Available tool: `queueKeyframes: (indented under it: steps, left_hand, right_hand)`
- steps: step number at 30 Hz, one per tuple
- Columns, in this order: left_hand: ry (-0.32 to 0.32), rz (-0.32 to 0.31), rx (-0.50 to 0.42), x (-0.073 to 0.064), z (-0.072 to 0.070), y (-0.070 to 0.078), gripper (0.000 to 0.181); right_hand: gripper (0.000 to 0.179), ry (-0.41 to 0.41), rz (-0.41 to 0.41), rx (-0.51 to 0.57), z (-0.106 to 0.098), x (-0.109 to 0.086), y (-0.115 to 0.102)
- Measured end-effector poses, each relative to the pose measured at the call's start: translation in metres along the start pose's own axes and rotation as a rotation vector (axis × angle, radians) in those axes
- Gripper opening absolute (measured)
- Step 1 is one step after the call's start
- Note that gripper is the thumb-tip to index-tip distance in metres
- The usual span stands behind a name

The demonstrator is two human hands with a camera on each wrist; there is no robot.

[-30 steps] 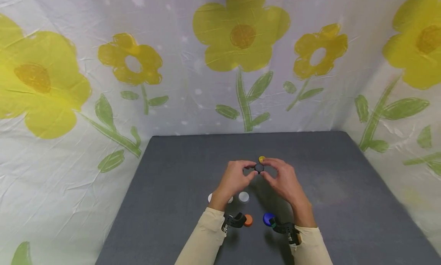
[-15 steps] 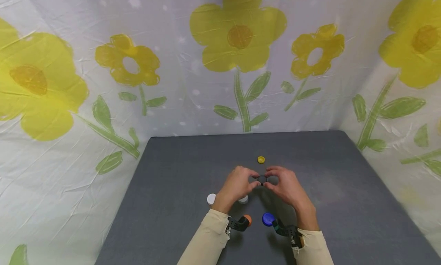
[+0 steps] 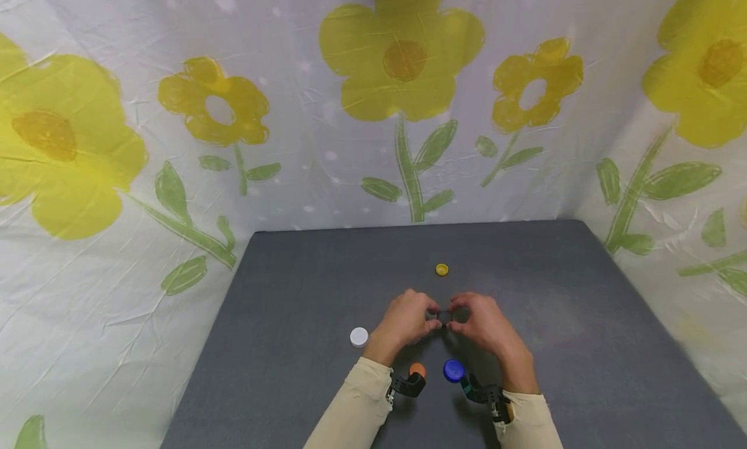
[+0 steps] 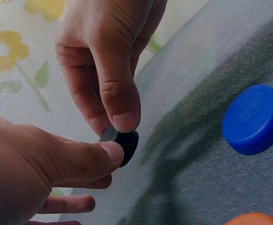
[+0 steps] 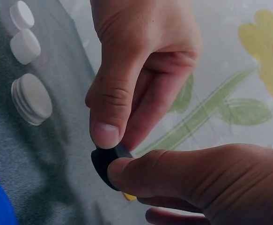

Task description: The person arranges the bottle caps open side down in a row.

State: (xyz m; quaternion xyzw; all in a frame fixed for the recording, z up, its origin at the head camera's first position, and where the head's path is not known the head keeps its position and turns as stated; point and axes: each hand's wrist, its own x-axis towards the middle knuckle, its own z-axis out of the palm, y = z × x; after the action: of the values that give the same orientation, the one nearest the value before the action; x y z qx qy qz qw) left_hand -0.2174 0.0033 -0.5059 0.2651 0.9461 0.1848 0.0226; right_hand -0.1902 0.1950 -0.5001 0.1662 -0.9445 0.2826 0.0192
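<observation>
Both hands pinch one small black cap between thumb and fingertips, above the dark table. My left hand holds its left side, and my right hand holds its right side. In the left wrist view the black cap sits tilted between the two thumbs, its far part hidden by fingers. Behind the hands lies a yellow cap. Closer to the wrists are a blue cap and an orange cap, the latter partly covered by the left wrist's camera mount.
A white cap lies left of the left forearm. The right wrist view shows more white ones, among them a ridged white cap; the left arm hides these from the head camera. Flower-printed cloth surrounds the grey table.
Both hands have drawn the black cap back toward the body, away from the yellow cap. The left forearm now covers white caps that were visible before. The grip looks the same.
</observation>
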Motion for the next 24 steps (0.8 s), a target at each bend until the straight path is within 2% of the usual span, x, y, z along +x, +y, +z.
queueKeyframes:
  steps: [11,18,24]
  left_hand:
    - [-0.020,0.014,0.032,0.002,0.017,-0.002,0.023]
    - [-0.018,0.043,0.071,0.001,0.020,-0.001,0.011]
    - [-0.009,0.050,0.103,0.000,0.023,0.000,0.011]
  right_hand:
    - [0.021,-0.046,0.026,-0.027,0.011,-0.001,0.004]
    - [0.019,-0.066,0.060,-0.054,0.019,-0.002,0.004]
    - [0.020,-0.090,0.078,-0.067,0.020,-0.004,0.001]
